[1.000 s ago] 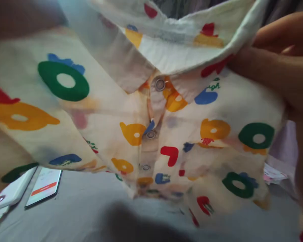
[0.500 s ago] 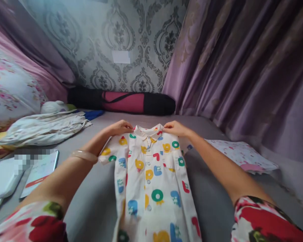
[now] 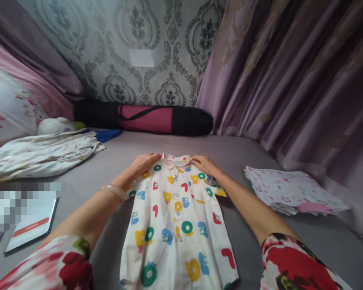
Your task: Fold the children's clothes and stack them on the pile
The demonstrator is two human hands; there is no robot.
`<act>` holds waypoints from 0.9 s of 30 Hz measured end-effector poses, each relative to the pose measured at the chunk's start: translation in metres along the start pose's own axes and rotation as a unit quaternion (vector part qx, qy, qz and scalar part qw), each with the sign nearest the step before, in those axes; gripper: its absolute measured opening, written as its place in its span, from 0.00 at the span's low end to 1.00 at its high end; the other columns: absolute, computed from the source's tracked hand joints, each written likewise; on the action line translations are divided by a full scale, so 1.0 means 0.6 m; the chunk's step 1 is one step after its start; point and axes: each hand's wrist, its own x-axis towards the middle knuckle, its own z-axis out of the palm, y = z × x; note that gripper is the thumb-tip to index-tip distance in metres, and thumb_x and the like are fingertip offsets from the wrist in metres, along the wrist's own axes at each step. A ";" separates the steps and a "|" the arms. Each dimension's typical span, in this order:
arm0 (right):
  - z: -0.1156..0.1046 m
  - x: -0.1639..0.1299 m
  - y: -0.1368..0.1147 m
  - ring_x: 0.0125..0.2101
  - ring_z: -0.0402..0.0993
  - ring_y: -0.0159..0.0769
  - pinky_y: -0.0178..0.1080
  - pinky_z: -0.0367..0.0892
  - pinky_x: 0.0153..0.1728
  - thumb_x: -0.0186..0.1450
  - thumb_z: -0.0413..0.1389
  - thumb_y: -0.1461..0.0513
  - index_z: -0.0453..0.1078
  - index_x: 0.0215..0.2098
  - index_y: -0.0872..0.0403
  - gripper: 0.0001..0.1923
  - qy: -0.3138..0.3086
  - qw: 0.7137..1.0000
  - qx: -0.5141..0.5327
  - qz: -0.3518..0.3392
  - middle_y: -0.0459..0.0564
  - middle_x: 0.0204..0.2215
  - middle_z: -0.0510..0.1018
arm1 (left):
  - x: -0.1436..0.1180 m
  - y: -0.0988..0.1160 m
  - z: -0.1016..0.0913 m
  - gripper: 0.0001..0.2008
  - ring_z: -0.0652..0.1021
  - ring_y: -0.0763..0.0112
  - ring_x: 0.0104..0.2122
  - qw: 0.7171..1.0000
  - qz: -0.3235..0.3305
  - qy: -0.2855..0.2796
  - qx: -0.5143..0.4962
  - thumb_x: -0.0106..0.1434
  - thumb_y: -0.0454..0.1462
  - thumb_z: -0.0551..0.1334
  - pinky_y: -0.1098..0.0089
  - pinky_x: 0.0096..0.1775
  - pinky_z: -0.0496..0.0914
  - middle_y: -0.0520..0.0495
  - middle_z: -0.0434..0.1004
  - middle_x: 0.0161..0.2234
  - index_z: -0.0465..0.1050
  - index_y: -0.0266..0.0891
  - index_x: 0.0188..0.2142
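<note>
A small white short-sleeved shirt (image 3: pixel 177 209) lies face up and spread out, its collar at the far end. Red, yellow, green and blue figures cover it, and buttons run down the middle. My left hand (image 3: pixel 145 162) is closed on the shoulder just left of the collar. On the other side of the collar, my right hand (image 3: pixel 203 163) pinches the right shoulder. Both forearms partly cover the sleeves. The near end of the shirt reaches the bottom of the view.
Grey bedding (image 3: pixel 226 149) lies underneath. A folded patterned cloth (image 3: pixel 296 189) is at the right. To the left are a crumpled pale cloth (image 3: pixel 45 155), a white plush toy (image 3: pixel 56 125) and a tablet-like device (image 3: pixel 33 225). A black and maroon long bag (image 3: pixel 145 119) lies along the wall.
The shirt has come down flatter onto the bedding and its body has spread wider. Both hands have lowered slightly toward me, still holding the shoulders. The camera view has shifted a little.
</note>
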 end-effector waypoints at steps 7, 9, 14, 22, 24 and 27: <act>0.016 0.061 0.016 0.38 0.74 0.40 0.35 0.62 0.36 0.68 0.49 0.53 0.74 0.45 0.48 0.15 -0.007 1.000 -0.021 0.016 0.49 0.37 0.80 | 0.062 -0.040 -0.015 0.22 0.78 0.57 0.41 0.999 -0.013 -0.021 0.034 0.71 0.46 0.43 0.67 0.39 0.67 0.40 0.76 0.47 0.70 0.43 0.51; 0.018 0.079 0.016 0.39 0.74 0.40 0.35 0.62 0.36 0.68 0.49 0.53 0.74 0.46 0.48 0.15 -0.006 0.999 -0.031 0.026 0.50 0.38 0.80 | 0.075 -0.050 -0.018 0.22 0.78 0.57 0.41 0.999 -0.023 -0.026 0.039 0.71 0.47 0.43 0.67 0.38 0.67 0.40 0.76 0.47 0.70 0.43 0.51; 0.024 0.113 0.018 0.40 0.74 0.40 0.35 0.62 0.37 0.69 0.49 0.53 0.74 0.45 0.49 0.16 0.012 0.998 -0.044 0.050 0.51 0.40 0.80 | 0.101 -0.064 -0.003 0.20 0.77 0.60 0.42 0.998 -0.055 0.014 0.026 0.70 0.47 0.45 0.69 0.39 0.66 0.42 0.76 0.46 0.71 0.44 0.49; 0.036 0.164 0.026 0.32 0.74 0.33 0.29 0.62 0.30 0.67 0.53 0.58 0.77 0.39 0.57 0.13 -0.036 0.993 0.016 0.109 0.50 0.34 0.81 | 0.151 -0.069 0.019 0.16 0.78 0.62 0.34 0.981 -0.175 0.003 -0.081 0.64 0.44 0.54 0.71 0.33 0.67 0.43 0.80 0.33 0.78 0.37 0.37; 0.038 0.172 0.024 0.30 0.73 0.31 0.29 0.62 0.29 0.68 0.52 0.58 0.77 0.38 0.58 0.14 -0.035 0.993 0.021 0.111 0.49 0.33 0.81 | 0.160 -0.065 0.020 0.16 0.78 0.63 0.33 0.979 -0.181 0.006 -0.094 0.64 0.44 0.55 0.72 0.32 0.67 0.44 0.80 0.32 0.78 0.37 0.35; 0.042 0.175 0.019 0.30 0.73 0.31 0.29 0.61 0.29 0.68 0.52 0.56 0.76 0.36 0.58 0.15 -0.018 0.993 0.018 0.111 0.48 0.31 0.81 | 0.161 -0.056 0.027 0.16 0.78 0.64 0.32 0.976 -0.189 0.020 -0.102 0.64 0.46 0.56 0.72 0.31 0.66 0.44 0.80 0.31 0.76 0.37 0.34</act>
